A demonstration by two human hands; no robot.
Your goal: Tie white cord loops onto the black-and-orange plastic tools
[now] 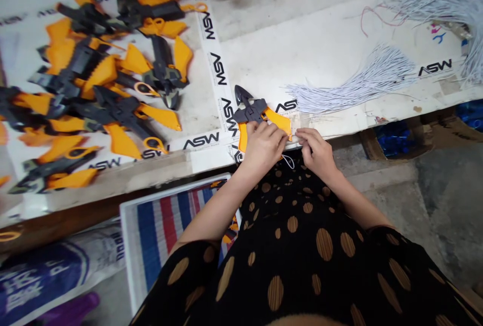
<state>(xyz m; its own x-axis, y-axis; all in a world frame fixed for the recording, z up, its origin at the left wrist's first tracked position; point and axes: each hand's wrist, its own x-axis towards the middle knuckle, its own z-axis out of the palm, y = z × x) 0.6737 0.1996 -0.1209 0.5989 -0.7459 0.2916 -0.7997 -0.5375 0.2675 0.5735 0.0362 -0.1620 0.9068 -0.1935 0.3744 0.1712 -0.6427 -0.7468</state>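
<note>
My left hand (pixel 263 147) grips a black and orange plastic toy (pixel 251 112) at the table's front edge, its dark pointed end facing away from me. An orange wing (pixel 278 120) of the toy sticks out toward my right hand (pixel 317 154). Those fingers pinch a thin white cord (pixel 288 161) close to the wing, and a small loop of it hangs below my hands. A loose bundle of white cords (pixel 352 82) lies on the table just beyond my right hand.
Many similar toys (pixel 113 84) lie heaped on the white table (pixel 302 59) to the left and far side, which has ASW-printed tape (pixel 218 68) along it. More white cords (pixel 441 9) lie at the far right. A striped tarpaulin (pixel 166 225) lies below the edge, above a concrete floor (pixel 426 200).
</note>
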